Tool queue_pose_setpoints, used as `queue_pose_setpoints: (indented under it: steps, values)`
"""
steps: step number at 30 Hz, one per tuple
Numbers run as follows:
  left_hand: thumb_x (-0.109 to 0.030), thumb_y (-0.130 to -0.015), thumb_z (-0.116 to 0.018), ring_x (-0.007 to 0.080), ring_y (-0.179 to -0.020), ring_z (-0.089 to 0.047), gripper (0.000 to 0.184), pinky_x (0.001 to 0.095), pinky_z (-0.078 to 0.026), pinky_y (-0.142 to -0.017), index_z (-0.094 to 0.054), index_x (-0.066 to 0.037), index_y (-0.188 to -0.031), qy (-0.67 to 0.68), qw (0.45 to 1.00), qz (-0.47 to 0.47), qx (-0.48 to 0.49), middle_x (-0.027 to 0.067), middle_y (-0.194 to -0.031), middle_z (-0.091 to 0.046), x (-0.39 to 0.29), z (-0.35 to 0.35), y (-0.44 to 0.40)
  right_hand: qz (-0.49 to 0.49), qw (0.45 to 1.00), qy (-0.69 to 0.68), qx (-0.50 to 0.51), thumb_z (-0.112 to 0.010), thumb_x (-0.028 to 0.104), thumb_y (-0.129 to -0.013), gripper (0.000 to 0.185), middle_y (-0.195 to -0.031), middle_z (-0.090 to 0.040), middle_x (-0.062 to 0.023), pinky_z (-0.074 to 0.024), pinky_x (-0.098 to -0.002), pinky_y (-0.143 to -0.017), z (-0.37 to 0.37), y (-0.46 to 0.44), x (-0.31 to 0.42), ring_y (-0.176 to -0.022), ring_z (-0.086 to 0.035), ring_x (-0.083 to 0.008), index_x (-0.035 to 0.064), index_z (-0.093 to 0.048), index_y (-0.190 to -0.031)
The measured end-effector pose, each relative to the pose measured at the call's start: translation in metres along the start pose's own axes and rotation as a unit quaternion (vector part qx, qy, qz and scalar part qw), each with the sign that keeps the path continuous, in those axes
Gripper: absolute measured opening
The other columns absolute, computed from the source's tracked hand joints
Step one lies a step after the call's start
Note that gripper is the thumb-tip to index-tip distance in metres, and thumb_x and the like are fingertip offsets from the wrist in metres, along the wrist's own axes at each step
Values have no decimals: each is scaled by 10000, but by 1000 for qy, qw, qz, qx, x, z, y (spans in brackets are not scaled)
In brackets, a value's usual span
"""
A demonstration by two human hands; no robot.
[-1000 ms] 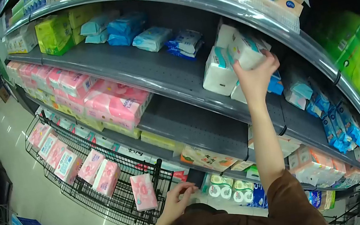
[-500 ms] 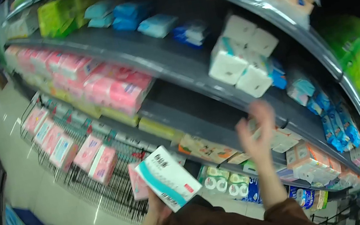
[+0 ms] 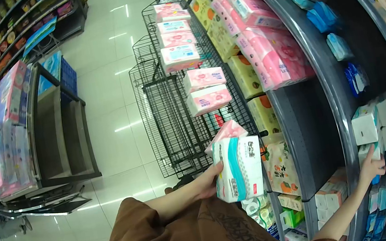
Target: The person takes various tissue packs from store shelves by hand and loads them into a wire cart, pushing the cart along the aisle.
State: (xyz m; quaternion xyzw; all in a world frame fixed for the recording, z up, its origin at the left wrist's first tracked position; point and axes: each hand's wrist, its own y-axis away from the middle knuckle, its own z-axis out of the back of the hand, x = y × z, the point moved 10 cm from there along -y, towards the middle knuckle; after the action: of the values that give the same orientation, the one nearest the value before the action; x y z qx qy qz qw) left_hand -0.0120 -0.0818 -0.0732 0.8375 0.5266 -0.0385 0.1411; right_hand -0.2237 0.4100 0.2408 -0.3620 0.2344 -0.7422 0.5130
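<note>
while the left hand curls closed round the edge of a white-and-teal tissue pack near the wire cart, the right hand is at the shelf, fingers part-bent against a white pack; whether they grip it, i cannot tell.

It's one head-worn cam, super wide, looking forward and down from pretty close above the left hand, right hand farther out.
</note>
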Motion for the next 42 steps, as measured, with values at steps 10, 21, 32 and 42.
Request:
queue_pose_setpoints:
  steps: [10, 21, 32, 42]
  values:
    - [-327, -885, -689, 326, -1166, -592, 657, 478, -470, -1022, -419, -42, -1412, -191, 947, -182, -184, 184, -1291, -568, -126, 19, 12, 32, 980, -72, -183, -738, 304, -883, 557, -1305, -502, -196, -454, -425, -1022, 168, 78, 34, -1199, -527, -329, -25, -526, -1279]
    - [-422, -640, -838, 383, -1148, -501, 852, 494, -462, -929, -505, -219, -1398, -931, 218, -238, -171, 168, -1282, -490, -225, -51, -85, 82, 976, -198, -41, -594, 318, -965, 564, -1432, -435, -184, -391, -427, -1088, 164, 200, 35, -1310, -447, -312, -7, -426, -1393]
    - [-356, -862, -684, 336, -1284, -458, 616, 487, -434, -1004, -486, -137, -1402, -812, 460, -332, -137, 138, -1401, -447, -169, -65, -30, -66, 856, -474, 197, -588, 79, -898, 475, -1425, -410, -186, -353, -423, -1105, 38, 288, 132, -1298, -444, -283, -6, -428, -1337]
    - [-187, -905, -648, 334, -1211, -556, 734, 463, -511, -995, -179, -119, -1465, -127, 933, -274, -196, 192, -1350, -475, -107, 32, 52, 402, 660, -479, 415, -797, 142, -754, 530, -1393, -501, -151, -470, -465, -999, 57, 397, 354, -1272, -505, -400, 66, -595, -1238]
